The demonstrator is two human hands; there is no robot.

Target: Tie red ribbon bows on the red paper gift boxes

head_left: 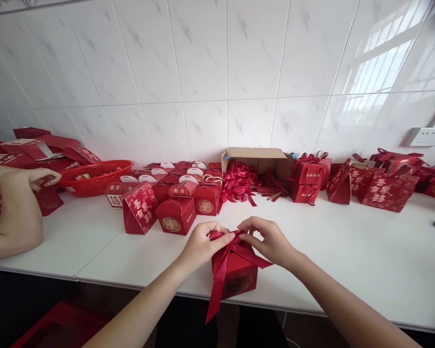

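Observation:
A small red gift box point(235, 276) stands near the front edge of the white table point(348, 256). A red ribbon point(221, 270) is on its top, with one tail hanging down past the table edge and another lying to the right. My left hand point(202, 244) pinches the ribbon at the box top from the left. My right hand point(268, 239) pinches it from the right. Both hands have their fingers closed on the ribbon, close together above the box.
Several closed red boxes point(176, 212) stand behind, next to a cardboard carton point(261, 159) spilling red ribbons point(237, 181). Ribboned boxes point(387, 191) line the right. A red basket point(96, 176) and flat boxes lie left, where another person's hands point(12, 193) work.

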